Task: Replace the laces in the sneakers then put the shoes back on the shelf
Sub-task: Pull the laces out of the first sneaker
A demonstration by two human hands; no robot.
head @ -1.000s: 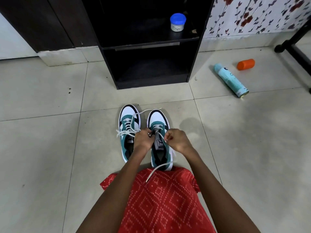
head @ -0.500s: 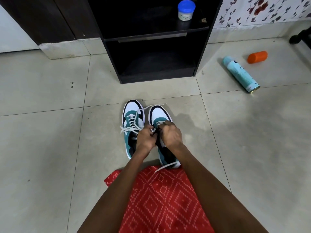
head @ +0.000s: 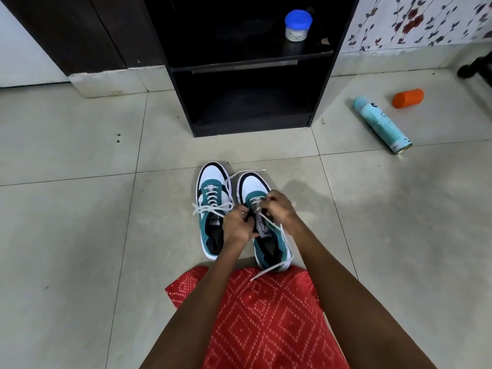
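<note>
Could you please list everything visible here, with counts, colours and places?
Low-top sneakers: two, teal, white and black, left sneaker and right sneaker side by side on the floor.
Flat laces: two, white; tied lace on left sneaker, loose lace partly threaded in right sneaker.
Open shelf unit: one, black, behind sneakers.
Round lidded jar: one, white, blue lid, on its upper shelf.
Spray can: one, pale blue, lying on floor, right.
Cylindrical cap: one, orange, near the can, apart.
Patterned cloth: one, red, on lap.
Left hand, right hand: both gripping loose lace over right sneaker.
</note>
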